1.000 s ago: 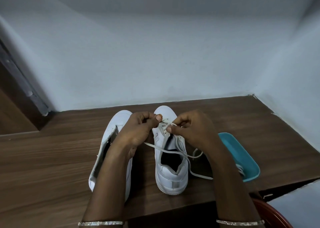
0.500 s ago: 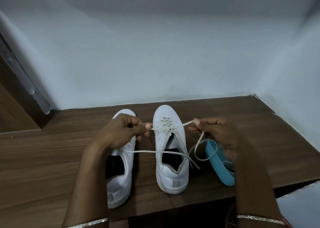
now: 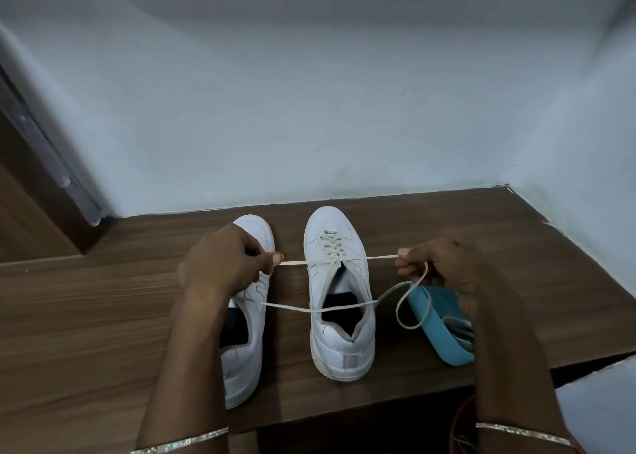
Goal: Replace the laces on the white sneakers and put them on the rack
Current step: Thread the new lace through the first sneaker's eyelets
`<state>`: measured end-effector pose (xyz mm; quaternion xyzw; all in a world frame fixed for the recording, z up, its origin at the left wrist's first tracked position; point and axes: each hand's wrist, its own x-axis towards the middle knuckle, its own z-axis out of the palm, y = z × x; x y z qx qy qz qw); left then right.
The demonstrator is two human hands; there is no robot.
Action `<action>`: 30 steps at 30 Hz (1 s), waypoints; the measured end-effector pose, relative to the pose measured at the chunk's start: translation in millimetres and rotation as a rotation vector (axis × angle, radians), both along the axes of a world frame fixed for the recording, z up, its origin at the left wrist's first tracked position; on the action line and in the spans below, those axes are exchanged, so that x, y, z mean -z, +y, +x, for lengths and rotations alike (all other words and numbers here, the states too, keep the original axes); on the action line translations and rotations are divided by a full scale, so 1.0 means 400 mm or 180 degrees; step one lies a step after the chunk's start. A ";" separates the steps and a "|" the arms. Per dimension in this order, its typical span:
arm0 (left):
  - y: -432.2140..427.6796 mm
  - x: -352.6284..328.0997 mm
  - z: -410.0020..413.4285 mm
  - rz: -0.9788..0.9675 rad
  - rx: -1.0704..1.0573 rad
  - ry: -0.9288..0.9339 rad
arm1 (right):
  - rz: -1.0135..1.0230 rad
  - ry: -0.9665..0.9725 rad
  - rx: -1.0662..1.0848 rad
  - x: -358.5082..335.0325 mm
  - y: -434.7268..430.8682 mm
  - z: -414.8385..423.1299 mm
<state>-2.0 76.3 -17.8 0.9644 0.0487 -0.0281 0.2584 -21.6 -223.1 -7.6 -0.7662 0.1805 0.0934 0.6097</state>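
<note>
Two white sneakers stand on the wooden surface (image 3: pixel 86 316), toes toward the wall. The right sneaker (image 3: pixel 339 291) has a white lace (image 3: pixel 344 308) threaded through its front eyelets. My left hand (image 3: pixel 223 264) pinches one lace end to the left of that shoe. My right hand (image 3: pixel 444 264) pinches the other end to the right, and the lace is stretched taut across the shoe. Loose lace tails trail over the shoe's opening and loop beside it. The left sneaker (image 3: pixel 246 357) lies partly under my left arm; I see no lace on the part that shows.
A teal tray (image 3: pixel 433 326) with more white laces sits at the right, partly under my right arm. A red object (image 3: pixel 463 426) shows below the front edge. Walls close in at the back and right; a door frame (image 3: pixel 44 164) stands at the left.
Both hands have drawn apart from the shoe's front, pulling the lace ends out sideways until taut. The left sneaker now stands upright.
</note>
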 end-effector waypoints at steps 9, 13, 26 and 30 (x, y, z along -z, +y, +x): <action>-0.054 -0.007 -0.001 -0.0633 0.0870 -0.0439 | -0.0187 -0.0483 -0.0389 -0.016 0.018 -0.012; -0.097 -0.001 -0.001 -0.0876 0.1291 -0.0193 | -0.0267 -0.0443 -0.0807 -0.013 0.030 -0.012; -0.104 0.020 0.000 -0.0750 0.1292 -0.0211 | -0.0759 -0.0762 -0.1225 0.009 0.054 0.002; -0.108 0.025 -0.004 -0.0837 0.1327 0.0005 | -0.0684 -0.0743 -0.1232 0.014 0.059 0.002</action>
